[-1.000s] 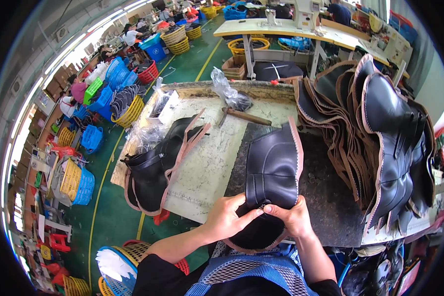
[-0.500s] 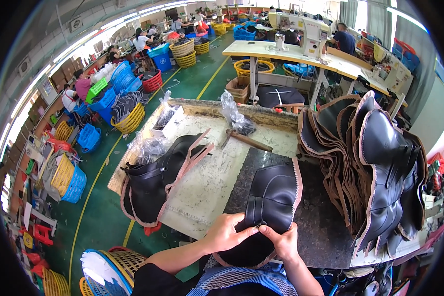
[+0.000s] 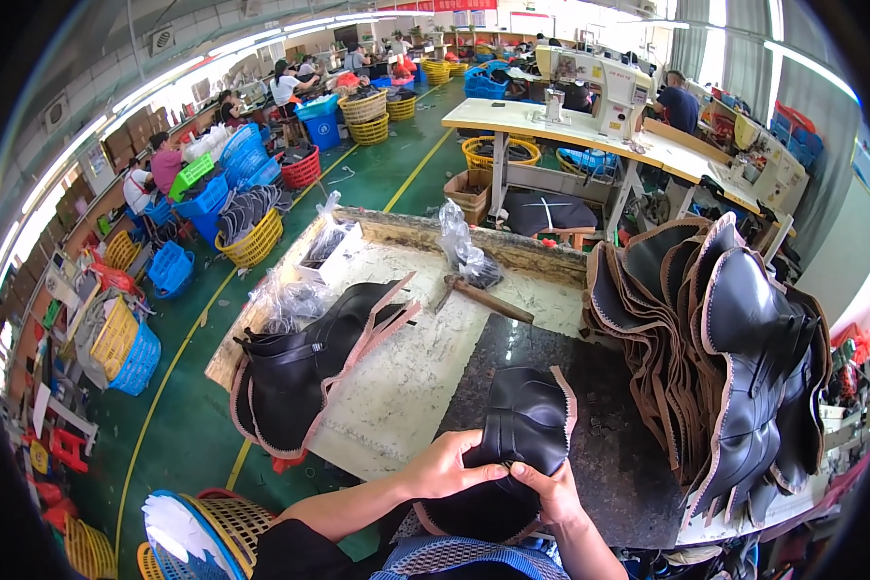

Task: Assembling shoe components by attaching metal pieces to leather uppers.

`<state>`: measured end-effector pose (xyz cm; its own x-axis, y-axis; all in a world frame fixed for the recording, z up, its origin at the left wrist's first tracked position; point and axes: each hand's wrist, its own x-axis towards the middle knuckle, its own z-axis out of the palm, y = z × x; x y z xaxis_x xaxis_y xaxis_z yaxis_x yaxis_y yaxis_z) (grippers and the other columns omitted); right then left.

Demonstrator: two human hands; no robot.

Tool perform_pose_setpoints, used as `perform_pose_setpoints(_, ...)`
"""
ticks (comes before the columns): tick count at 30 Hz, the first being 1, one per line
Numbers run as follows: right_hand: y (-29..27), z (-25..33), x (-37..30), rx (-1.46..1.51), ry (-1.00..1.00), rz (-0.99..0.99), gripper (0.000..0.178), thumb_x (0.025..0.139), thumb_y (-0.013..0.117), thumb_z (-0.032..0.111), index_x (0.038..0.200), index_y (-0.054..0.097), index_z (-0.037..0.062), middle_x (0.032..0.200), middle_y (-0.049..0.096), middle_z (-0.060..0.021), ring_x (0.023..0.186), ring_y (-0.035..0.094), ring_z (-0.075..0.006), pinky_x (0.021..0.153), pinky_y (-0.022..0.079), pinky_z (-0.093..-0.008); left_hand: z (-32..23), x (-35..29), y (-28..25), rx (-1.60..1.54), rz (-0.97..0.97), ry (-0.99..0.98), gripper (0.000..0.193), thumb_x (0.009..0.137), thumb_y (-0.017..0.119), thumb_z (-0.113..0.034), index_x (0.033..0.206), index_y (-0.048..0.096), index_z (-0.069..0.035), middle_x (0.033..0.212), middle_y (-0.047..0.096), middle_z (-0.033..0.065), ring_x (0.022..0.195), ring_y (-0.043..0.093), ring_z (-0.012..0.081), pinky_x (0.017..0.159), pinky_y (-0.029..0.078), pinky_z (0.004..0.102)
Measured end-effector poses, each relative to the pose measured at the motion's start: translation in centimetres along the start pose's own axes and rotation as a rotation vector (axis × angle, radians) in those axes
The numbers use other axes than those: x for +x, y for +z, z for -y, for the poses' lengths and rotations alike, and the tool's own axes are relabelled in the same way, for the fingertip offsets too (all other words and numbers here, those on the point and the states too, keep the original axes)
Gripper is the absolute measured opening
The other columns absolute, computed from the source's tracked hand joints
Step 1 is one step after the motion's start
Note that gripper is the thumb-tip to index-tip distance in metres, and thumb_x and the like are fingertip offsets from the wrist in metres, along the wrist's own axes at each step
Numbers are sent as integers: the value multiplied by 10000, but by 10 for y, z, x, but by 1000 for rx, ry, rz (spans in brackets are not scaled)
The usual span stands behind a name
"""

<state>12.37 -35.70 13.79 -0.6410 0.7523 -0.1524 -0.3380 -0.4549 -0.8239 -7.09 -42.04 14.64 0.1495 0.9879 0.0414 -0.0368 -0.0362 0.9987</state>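
A black leather boot upper (image 3: 520, 435) with a pinkish-tan edge lies on the dark stone slab (image 3: 609, 454) of the workbench, right in front of me. My left hand (image 3: 447, 467) grips its near left side with the fingers curled over the leather. My right hand (image 3: 551, 488) pinches the near edge beside it, thumb on top. The two hands almost touch at the middle of the piece.
A pile of black uppers (image 3: 304, 362) lies on the left of the bench, a big stack (image 3: 735, 358) on the right. A hammer (image 3: 483, 298) and plastic bags (image 3: 459, 246) sit at the back. Baskets, sewing tables and other workers fill the green floor beyond.
The upper has slid toward me along the slab and both hands have drawn closer to my body while keeping their hold. My head has tilted up, showing more of the hall.
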Motion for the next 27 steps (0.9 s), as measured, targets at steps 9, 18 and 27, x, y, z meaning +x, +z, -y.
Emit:
perform_pose_setpoints(9,-7,11,-3,-501,-257,62,396,881,755,65,1243,612,-7,1140,678,-83,1029,627,-179,949,491,-326,3,-1,-2,164,-6,65,443,918,728,-164,1294,564,4,1116,711,115,972,646,129,840,523,300)
perform_pose_setpoints(18,-6,-11,-6,-581,-399,-57,342,899,731,50,1209,603,-21,1113,663,-80,1011,618,-187,917,494,-320,-6,-4,6,474,-219,123,369,871,785,-265,1062,654,21,792,697,145,617,635,194,587,503,322)
perform_pose_setpoints(27,-5,-21,-6,-480,-383,-162,336,903,722,31,1210,597,-21,1107,657,-64,1001,615,-166,910,500,-306,19,-2,14,263,-307,29,395,859,805,-286,976,670,66,837,703,128,744,617,127,680,510,300)
